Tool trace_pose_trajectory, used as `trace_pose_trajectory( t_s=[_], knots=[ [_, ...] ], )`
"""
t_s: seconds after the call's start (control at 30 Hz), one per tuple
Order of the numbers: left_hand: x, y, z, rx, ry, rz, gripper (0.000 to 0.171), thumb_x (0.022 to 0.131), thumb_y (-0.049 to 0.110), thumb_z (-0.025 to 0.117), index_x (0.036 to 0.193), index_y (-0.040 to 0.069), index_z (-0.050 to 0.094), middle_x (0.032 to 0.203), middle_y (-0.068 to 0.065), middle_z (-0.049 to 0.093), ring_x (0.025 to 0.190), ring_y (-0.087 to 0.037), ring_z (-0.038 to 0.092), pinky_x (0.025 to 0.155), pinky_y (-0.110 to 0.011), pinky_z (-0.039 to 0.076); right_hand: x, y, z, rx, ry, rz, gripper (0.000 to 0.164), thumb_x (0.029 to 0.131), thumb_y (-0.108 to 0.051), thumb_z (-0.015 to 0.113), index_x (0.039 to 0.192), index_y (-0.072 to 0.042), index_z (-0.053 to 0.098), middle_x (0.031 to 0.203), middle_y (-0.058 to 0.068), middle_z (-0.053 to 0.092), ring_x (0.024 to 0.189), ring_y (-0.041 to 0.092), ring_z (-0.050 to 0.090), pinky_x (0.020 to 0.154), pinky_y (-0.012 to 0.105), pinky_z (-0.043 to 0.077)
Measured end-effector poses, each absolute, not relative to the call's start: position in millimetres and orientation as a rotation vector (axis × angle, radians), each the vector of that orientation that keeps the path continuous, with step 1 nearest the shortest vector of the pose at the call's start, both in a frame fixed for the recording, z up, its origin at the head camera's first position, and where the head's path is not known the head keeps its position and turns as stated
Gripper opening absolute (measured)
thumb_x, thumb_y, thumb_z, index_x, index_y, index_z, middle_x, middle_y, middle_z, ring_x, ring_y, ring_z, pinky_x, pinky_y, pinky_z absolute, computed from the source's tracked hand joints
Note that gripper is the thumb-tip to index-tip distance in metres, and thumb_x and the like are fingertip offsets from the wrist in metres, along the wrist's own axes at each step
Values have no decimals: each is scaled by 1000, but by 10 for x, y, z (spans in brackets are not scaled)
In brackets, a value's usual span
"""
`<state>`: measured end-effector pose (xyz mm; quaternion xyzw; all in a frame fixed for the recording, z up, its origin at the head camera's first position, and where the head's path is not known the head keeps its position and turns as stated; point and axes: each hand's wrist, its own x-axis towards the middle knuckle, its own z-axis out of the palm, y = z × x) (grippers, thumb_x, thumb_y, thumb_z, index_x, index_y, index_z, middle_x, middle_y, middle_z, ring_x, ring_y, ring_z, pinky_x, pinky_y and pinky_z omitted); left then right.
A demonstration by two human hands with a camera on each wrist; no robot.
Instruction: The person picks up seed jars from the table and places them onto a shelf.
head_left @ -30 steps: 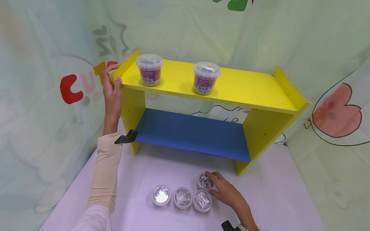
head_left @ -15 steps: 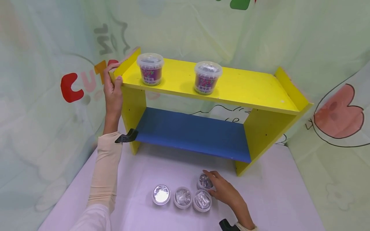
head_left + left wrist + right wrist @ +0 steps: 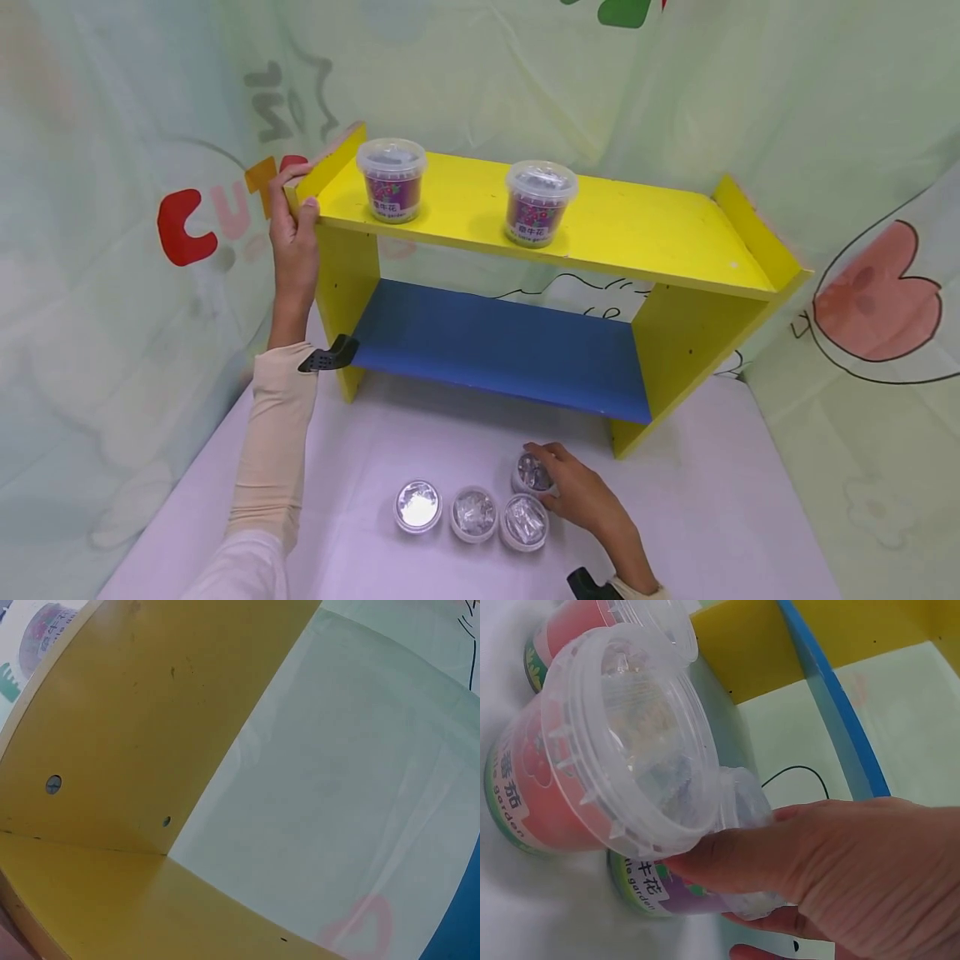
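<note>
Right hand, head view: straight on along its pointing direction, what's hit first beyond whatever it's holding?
The right hand grips a cup. Past that, the blue board looks first in line, though height and depth are unclear; it might pass underneath instead.

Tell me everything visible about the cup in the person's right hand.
The cup looks plastic, with a clear lid, a purple printed label and green near its base. Silvery material shows through the top. It appears to stand upright on the white tabletop, between the yellow-and-blue shelf and a red-labelled cup. The right hand grips it around the lid; whether it touches its neighbour is unclear.
</note>
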<state>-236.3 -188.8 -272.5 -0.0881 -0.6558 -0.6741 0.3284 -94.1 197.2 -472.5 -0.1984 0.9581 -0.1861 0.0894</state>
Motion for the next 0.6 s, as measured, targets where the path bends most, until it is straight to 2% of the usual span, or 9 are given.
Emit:
trace_pose_trajectory(
  t_s=[0.17, 0.33, 0.6],
  knots=[
    [-2284, -1839, -2654, -225, -1720, -1766, 40, 96, 9, 39, 134, 20, 45, 131, 1, 47, 92, -14, 52, 85, -19, 48, -942, 1997, -4686, -508, 2880, -565, 75, 72, -13, 84, 139, -13, 50, 126, 15, 57, 103, 29, 64, 79, 45, 56],
    [-2379, -1888, -2729, -211, -1731, -1760, 40, 97, 11, 40, 134, 23, 44, 131, 2, 47, 89, -13, 52, 84, -18, 48, -931, 2045, -4622, -502, 2887, -646, 77, 72, -17, 84, 140, -12, 48, 126, 16, 56, 101, 29, 64, 75, 44, 56],
    [-2345, -1876, -2718, -217, -1716, -1774, 40, 96, 11, 40, 134, 22, 45, 128, 2, 48, 85, -13, 51, 81, -19, 47, -917, 2080, -4549, -556, 2796, -912, 76, 77, -30, 81, 141, -11, 45, 130, 14, 53, 115, 28, 57, 87, 47, 55]
  ],
)
